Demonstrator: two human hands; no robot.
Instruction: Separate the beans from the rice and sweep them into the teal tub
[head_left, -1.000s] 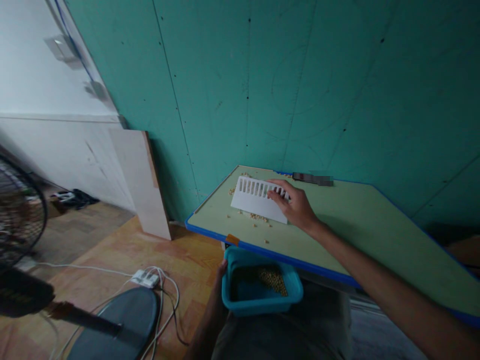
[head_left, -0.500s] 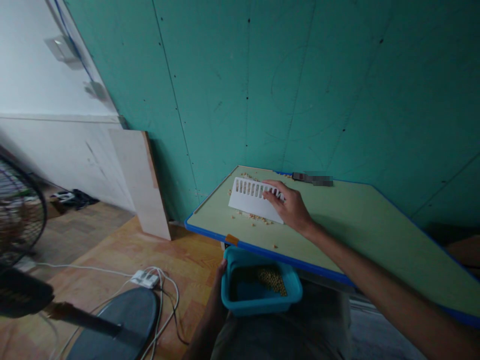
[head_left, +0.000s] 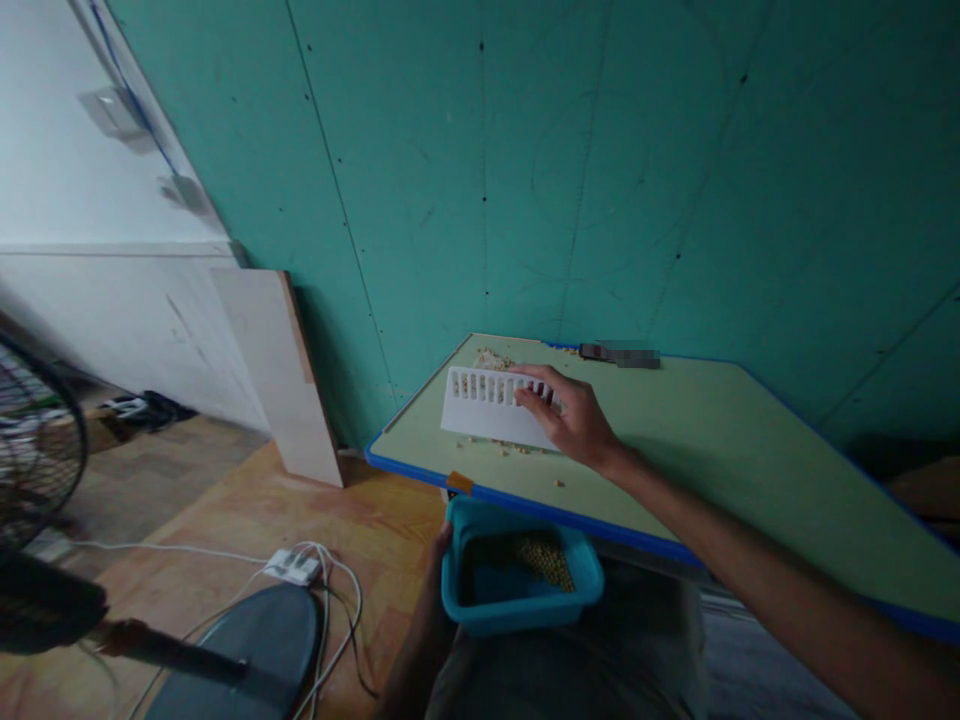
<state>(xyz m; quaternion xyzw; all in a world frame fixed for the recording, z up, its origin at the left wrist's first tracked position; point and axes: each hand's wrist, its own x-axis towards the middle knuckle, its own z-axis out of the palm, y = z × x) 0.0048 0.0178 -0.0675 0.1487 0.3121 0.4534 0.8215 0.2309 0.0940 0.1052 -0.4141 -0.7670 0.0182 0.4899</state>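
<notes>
With the right hand [head_left: 576, 415], gripping the right end of a thin white slotted plate [head_left: 487, 418] between thumb and fingers, over the pale green, blue-edged table [head_left: 697, 430], small yellowish pieces [head_left: 523, 450] scattered near its far and near sides. With the left hand [head_left: 441, 545], gripping the left side of a rectangular turquoise plastic tub [head_left: 521, 618], thumb by the rim, other fingers hidden; held just below the table's near edge, with round yellowish beans [head_left: 553, 566] heaped toward the right inside. Lying along the far edge, near the green wall [head_left: 420, 200], a dark, narrow object [head_left: 600, 353].
</notes>
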